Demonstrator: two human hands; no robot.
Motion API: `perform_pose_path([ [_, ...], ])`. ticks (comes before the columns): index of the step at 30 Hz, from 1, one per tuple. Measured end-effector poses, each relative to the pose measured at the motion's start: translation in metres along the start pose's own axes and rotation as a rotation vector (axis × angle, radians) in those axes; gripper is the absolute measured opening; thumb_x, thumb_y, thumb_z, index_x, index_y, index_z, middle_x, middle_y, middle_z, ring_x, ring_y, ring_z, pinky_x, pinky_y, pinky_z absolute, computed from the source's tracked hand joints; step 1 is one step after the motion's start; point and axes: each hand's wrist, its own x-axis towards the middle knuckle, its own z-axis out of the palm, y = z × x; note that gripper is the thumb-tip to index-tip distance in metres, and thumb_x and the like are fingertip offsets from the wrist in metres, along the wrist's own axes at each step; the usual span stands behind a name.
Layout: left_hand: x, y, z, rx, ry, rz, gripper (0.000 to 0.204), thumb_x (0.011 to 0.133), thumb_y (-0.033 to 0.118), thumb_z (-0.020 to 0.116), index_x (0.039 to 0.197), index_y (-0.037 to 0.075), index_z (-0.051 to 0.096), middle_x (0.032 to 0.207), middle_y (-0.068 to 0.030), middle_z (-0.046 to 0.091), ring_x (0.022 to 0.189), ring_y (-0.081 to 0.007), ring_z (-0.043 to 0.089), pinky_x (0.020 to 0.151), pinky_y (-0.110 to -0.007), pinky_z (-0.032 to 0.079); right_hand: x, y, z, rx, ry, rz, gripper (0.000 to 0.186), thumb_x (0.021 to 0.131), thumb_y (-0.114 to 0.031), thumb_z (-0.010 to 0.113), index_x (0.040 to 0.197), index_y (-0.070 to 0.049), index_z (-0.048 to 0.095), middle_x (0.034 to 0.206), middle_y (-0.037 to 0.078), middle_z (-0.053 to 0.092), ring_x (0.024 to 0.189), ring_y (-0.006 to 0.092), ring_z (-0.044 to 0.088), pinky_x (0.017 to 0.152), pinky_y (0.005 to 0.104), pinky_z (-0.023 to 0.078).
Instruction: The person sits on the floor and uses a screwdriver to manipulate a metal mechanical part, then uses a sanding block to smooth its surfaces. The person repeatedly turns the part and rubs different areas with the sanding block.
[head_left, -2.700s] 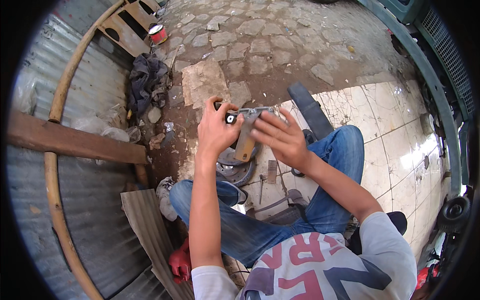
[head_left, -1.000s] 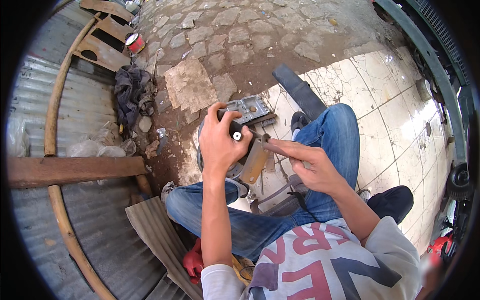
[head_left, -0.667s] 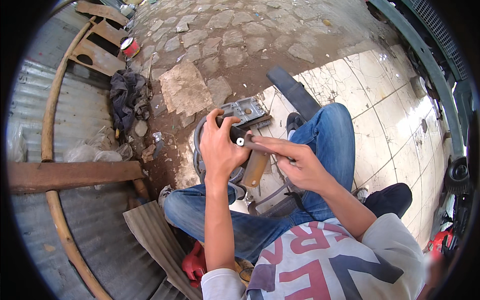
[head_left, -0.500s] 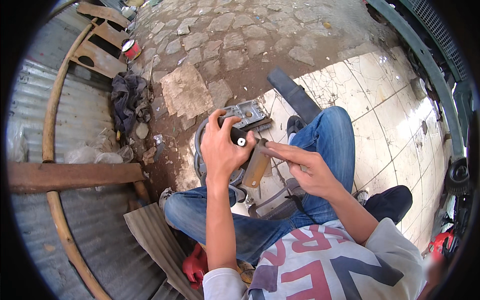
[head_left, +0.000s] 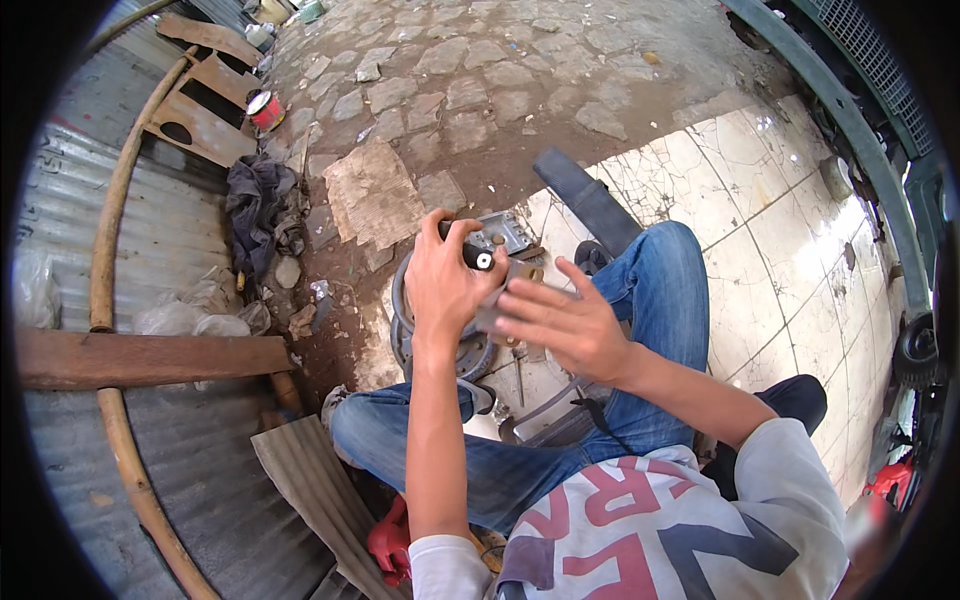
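My left hand (head_left: pixel 440 285) is wrapped round a black cylindrical part (head_left: pixel 478 259), which has a pale ring with a dark hole at its end. A flat grey-brown metal plate (head_left: pixel 527 271) sticks out beside that hand, partly covered and smeared by motion. My right hand (head_left: pixel 580 325) has its fingers stretched out and spread, in front of the plate; whether it touches cannot be made out. Beneath my hands lie a cast metal piece (head_left: pixel 510 233) and a round metal part (head_left: pixel 470 355) with a curved rim. A thin metal rod (head_left: pixel 518 378) rests on the tiles between my legs.
A dark flat-sided bar (head_left: pixel 585 200) lies beyond my right knee. Flattened cardboard (head_left: pixel 372 190) is on the ground ahead. To the left stand a corrugated metal wall (head_left: pixel 150 210), a wooden plank (head_left: pixel 150 360) and a dark cloth heap (head_left: pixel 260 205). A green metal frame (head_left: pixel 840 100) borders the right.
My right fingers, earlier together against the plate's edge, are now spread and lower to the left. The plate has turned and looks greyer. My left hand keeps its hold on the black cylinder.
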Motion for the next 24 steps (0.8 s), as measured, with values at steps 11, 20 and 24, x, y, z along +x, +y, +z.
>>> perform_pose_path([
  [11, 0.013, 0.0, -0.007, 0.039, -0.029, -0.13, 0.038, 0.075, 0.037, 0.078, 0.103, 0.013, 0.072, 0.127, -0.0144, 0.058, 0.111, -0.0357, 0.062, 0.089, -0.045, 0.054, 0.011, 0.058, 0.022, 0.012, 0.373, 0.37, 0.042, 0.094, 0.007, 0.049, 0.127, -0.012, 0.068, 0.14, 0.006, 0.062, 0.138, 0.0226, 0.052, 0.121, 0.0516, 0.024],
  [20, 0.013, -0.004, -0.013, 0.064, 0.001, -0.25, 0.036, 0.079, 0.038, 0.077, 0.104, 0.013, 0.072, 0.129, -0.0141, 0.055, 0.114, -0.0376, 0.06, 0.091, -0.048, 0.052, -0.021, -0.005, 0.029, 0.153, 0.058, -0.098, 0.051, 0.087, 0.009, 0.056, 0.13, -0.015, 0.066, 0.137, 0.008, 0.064, 0.135, 0.0246, 0.055, 0.12, 0.051, 0.025],
  [24, 0.009, -0.004, -0.008, 0.102, 0.063, -0.287, 0.037, 0.08, 0.041, 0.075, 0.104, 0.012, 0.072, 0.129, -0.0149, 0.054, 0.115, -0.0379, 0.06, 0.092, -0.048, 0.052, 0.001, 0.02, 0.038, -0.054, 0.228, 0.11, 0.045, 0.087, 0.001, 0.062, 0.126, -0.019, 0.068, 0.133, 0.002, 0.067, 0.131, 0.0187, 0.058, 0.12, 0.0508, 0.027],
])
